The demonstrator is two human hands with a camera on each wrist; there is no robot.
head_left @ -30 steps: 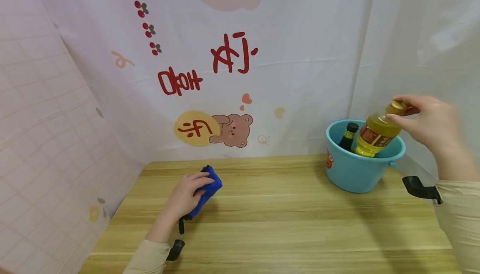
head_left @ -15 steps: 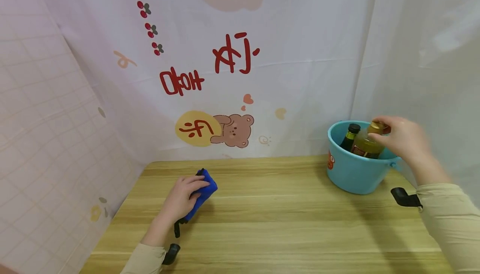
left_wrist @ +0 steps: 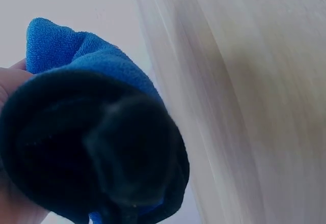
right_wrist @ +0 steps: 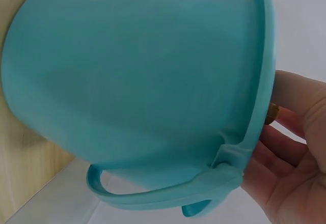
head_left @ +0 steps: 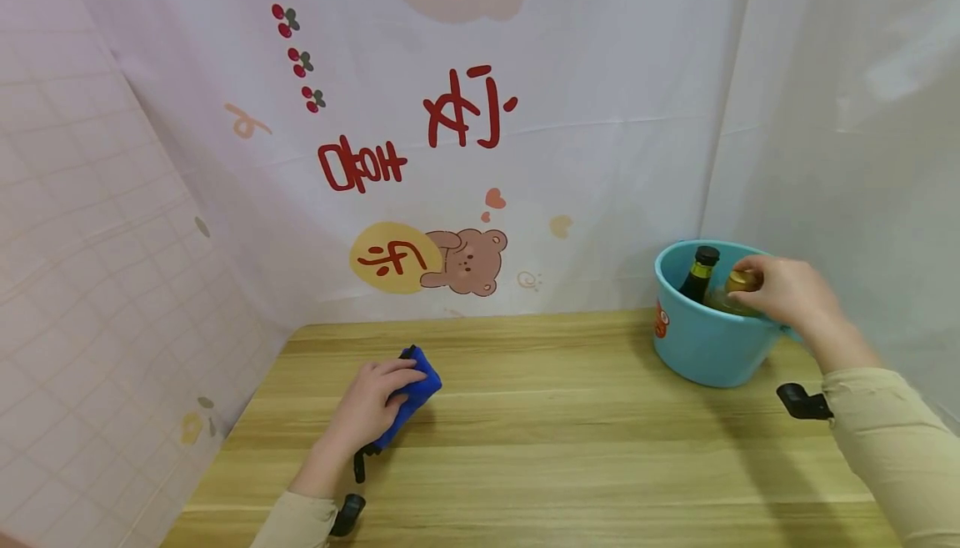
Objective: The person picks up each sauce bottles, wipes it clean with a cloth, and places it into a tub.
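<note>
In the head view my left hand (head_left: 372, 404) holds a folded blue terry cloth (head_left: 414, 398) with black edging, just above the left side of the table. The left wrist view shows the cloth's blue pile (left_wrist: 97, 56) and a dark, blurred black end in front of it. My right hand (head_left: 791, 294) pinches the gold cap (head_left: 741, 281) of a bottle of yellow liquid inside the light-blue bucket (head_left: 716, 348). The bottle's lower part is hidden by the bucket wall. In the right wrist view, my fingers (right_wrist: 290, 147) are at the bucket's rim (right_wrist: 265, 71).
A dark green bottle (head_left: 697, 274) with a black cap stands in the bucket beside the oil-coloured one. The bucket's handle (right_wrist: 163, 196) hangs down its side. A wooden table (head_left: 540, 439) runs up to a printed white curtain (head_left: 600, 181) behind it.
My right hand has moved left and down, lowering the yellow bottle from a tilt above the bucket to deep inside it. My left hand with the cloth has shifted only slightly.
</note>
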